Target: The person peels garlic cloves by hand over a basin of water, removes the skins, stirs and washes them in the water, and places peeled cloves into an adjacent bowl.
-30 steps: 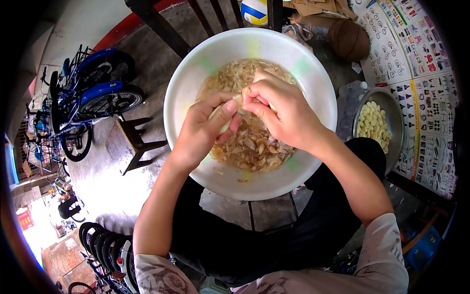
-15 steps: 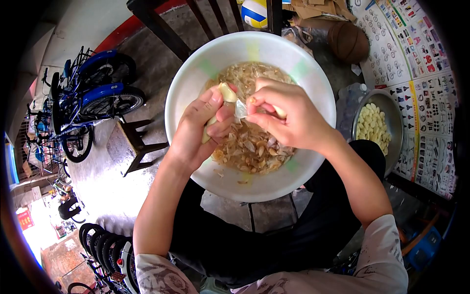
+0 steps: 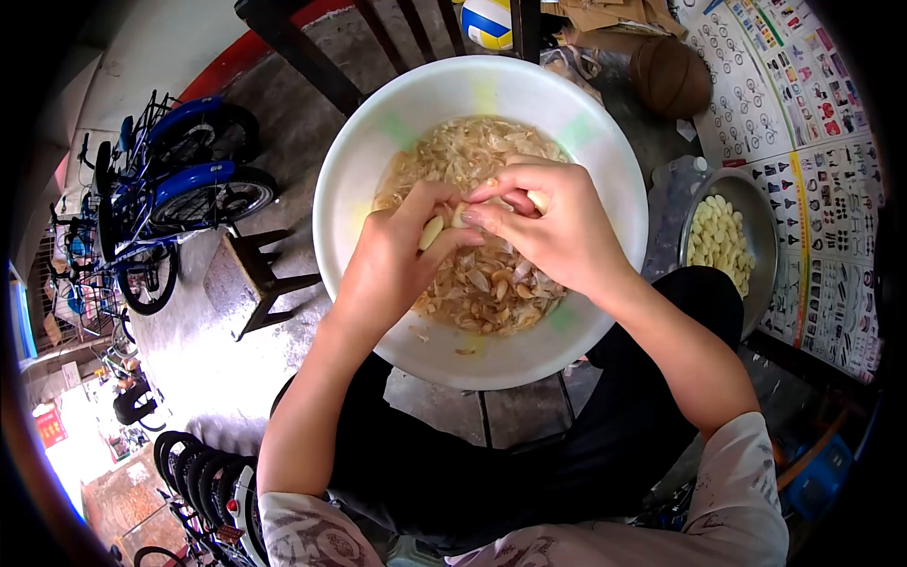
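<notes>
A large white basin (image 3: pixel 482 364) holds water with many garlic skins and cloves (image 3: pixel 496 293). Over its middle, my left hand (image 3: pixel 402 246) is closed on pale garlic cloves (image 3: pixel 431 232), one of them showing between its fingers. Its fingertips meet those of my right hand (image 3: pixel 548 222) at another pale clove (image 3: pixel 461 216). My right hand is closed too, with a pale clove (image 3: pixel 539 200) tucked in its curled fingers. To the right, a metal bowl (image 3: pixel 765 236) contains peeled cloves (image 3: pixel 718 236).
A dark chair (image 3: pixel 316 52) stands behind the basin, near a volleyball (image 3: pixel 487 24) and a brown ball (image 3: pixel 671 76). At the left are a small wooden stool (image 3: pixel 250 279) and blue bicycles (image 3: pixel 194 180). A plastic bottle (image 3: pixel 675 180) is beside the metal bowl.
Half a second ago the hands were apart, with a bit of skin between them and a clove raised at my left fingertips. Now the fingertips are together and the left hand has turned inward.
</notes>
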`<act>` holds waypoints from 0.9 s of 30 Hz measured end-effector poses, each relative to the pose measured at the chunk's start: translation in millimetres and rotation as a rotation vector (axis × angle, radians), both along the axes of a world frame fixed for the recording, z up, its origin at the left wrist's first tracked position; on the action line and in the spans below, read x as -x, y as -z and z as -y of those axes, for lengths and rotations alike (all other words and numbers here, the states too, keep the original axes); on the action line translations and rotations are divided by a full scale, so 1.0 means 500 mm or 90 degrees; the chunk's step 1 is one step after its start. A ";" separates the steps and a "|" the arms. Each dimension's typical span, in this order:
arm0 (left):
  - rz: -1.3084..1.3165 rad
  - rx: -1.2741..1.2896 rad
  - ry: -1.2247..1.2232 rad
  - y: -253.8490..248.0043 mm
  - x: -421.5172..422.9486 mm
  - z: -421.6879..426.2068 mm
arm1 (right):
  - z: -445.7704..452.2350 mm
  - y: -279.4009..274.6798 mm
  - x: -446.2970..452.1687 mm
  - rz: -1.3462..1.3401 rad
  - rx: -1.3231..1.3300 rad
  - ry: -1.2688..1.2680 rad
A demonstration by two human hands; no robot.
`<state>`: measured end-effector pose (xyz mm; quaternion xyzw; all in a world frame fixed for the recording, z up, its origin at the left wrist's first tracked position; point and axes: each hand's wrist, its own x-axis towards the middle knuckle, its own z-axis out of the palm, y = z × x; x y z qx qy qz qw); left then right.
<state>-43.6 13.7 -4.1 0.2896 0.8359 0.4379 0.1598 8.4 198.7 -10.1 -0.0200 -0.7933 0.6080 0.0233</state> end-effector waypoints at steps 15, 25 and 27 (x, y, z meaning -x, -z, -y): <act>-0.340 0.191 0.121 -0.016 -0.006 -0.009 | -0.005 0.015 -0.003 -0.026 -0.029 -0.043; 0.039 0.051 0.076 -0.014 -0.005 -0.011 | -0.004 0.034 -0.006 -0.080 -0.088 -0.093; 0.183 0.015 0.058 -0.036 0.000 -0.012 | -0.005 0.031 -0.002 -0.117 -0.076 -0.090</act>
